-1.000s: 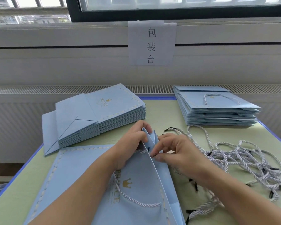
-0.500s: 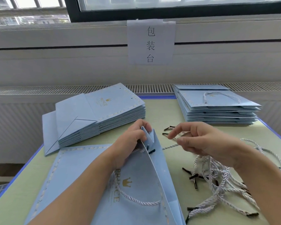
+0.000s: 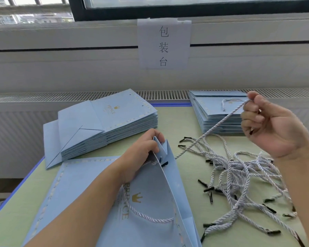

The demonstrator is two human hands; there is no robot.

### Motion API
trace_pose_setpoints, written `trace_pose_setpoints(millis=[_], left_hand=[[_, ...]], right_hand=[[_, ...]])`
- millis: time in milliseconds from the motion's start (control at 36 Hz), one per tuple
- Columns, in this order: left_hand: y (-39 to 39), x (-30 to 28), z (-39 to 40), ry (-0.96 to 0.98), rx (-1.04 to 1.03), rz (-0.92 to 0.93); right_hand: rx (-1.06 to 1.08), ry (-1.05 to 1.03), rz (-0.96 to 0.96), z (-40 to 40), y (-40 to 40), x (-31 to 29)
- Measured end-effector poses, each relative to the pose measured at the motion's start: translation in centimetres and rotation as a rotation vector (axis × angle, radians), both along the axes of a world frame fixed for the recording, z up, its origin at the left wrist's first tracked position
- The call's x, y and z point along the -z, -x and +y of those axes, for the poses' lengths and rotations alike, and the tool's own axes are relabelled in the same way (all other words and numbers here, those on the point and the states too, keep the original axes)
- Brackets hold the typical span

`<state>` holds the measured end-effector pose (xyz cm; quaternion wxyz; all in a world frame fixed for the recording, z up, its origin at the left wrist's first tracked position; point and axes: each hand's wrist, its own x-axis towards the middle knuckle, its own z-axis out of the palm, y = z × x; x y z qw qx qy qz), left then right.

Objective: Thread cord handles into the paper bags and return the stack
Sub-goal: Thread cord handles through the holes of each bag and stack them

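A light blue paper bag lies in front of me with its top edge lifted. My left hand grips that top edge near the punched hole. One white cord handle hangs threaded on the bag's front. My right hand is raised to the right and pinches a white twisted cord. That cord runs taut from the bag's hole up to my fingers. A loose pile of cords with black tips lies on the table to the right of the bag.
A fanned stack of flat blue bags sits at the back left. A second stack of bags with handles stands at the back right. The green table has a blue edge. A paper sign hangs on the wall behind.
My right hand has moved from the bag's hole up and to the right, drawing the cord out taut through the hole. My left hand stays on the bag's top edge.
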<state>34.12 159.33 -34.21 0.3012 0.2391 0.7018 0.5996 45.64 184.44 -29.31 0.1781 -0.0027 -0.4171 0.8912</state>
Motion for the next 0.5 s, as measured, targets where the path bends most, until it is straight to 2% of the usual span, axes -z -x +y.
trace_pose_setpoints(millis=[167,222,361,444,500], left_hand=[[-0.1,-0.1,0.0,-0.006,-0.011,-0.006],[-0.1,-0.1,-0.1,-0.009,-0.011,-0.009],[0.4,-0.2,-0.3,-0.007,-0.021,-0.007],[0.6,-0.2,-0.4,-0.018,-0.031,-0.017],[0.6,-0.3,-0.5,-0.03,-0.035,-0.031]], right_hand=[[0.102,0.127,0.217,1.5,-0.9,-0.1],[0.17,0.096,0.246,1.4,-1.2,-0.4],[0.424,-0.23,0.122,-1.0,-1.2,-1.4],[0.393,-0.493,0.041,-3.5,-1.4,-1.7],[0.284,-0.742,-0.003,-5.3,-1.6,-1.7]])
